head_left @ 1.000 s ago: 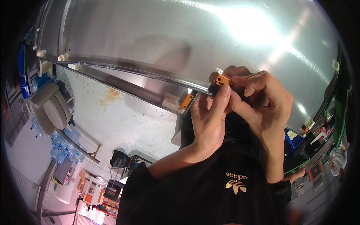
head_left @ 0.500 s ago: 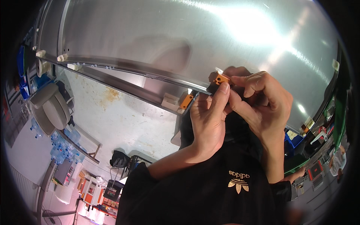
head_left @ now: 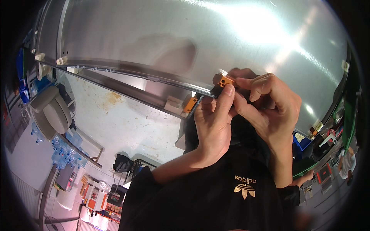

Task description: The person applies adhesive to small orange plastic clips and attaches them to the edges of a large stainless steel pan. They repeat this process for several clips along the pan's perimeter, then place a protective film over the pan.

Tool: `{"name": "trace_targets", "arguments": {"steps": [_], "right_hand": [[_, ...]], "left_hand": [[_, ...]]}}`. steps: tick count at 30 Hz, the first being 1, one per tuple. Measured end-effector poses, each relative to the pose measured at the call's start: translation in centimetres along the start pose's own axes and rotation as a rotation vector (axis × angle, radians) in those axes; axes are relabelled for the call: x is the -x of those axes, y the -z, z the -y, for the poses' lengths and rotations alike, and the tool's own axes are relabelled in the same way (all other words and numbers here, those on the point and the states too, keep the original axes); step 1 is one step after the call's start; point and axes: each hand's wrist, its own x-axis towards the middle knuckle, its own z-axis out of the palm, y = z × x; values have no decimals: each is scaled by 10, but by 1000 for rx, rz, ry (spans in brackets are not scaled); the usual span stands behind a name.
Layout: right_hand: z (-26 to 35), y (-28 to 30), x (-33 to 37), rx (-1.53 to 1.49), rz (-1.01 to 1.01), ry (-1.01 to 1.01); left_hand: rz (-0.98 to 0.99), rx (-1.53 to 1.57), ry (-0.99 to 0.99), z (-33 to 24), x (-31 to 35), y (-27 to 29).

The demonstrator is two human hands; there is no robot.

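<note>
A small orange block with dark holes (head_left: pixel 224 81) sits at the near edge of a large shiny metal sheet (head_left: pixel 115 34). My left hand (head_left: pixel 212 125) is closed on it, thumb pressed against its near side and fingers partly hidden below the edge. My right hand (head_left: pixel 274 104) meets the block's right end with a bent index finger, its thumb close beside my left thumb. Whatever lies between those right fingertips is too small or hidden to make out. Left of my left hand, a second orange block (head_left: pixel 190 104) is attached to a metal rail (head_left: pixel 127 92).
Pale blocks (head_left: pixel 61 60) sit along the sheet's left end. Beyond the rail stand a grey chair (head_left: pixel 51 109) and several clear blue bottles (head_left: pixel 63 154). At right are blue bins (head_left: pixel 302 143), a white tool-like item (head_left: pixel 328 139) and another person (head_left: pixel 348 163).
Both hands stay at the orange block with almost the same grip. The view has shifted very slightly, and the person at far right has moved a little.
</note>
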Motion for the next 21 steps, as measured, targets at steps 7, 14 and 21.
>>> {"name": "trace_targets", "arguments": {"steps": [7, 14, 21], "right_hand": [[1, -2, 1, -8, -29, -14], [0, -2, 2, -23, -31, -47], [5, -1, 8, -47, -25, -88]], "left_hand": [[-6, -1, -42, -3, 1, -6], [8, 36, -68, -8, 0, -13], [-54, 48, -20, -9, 6, -16]]}}
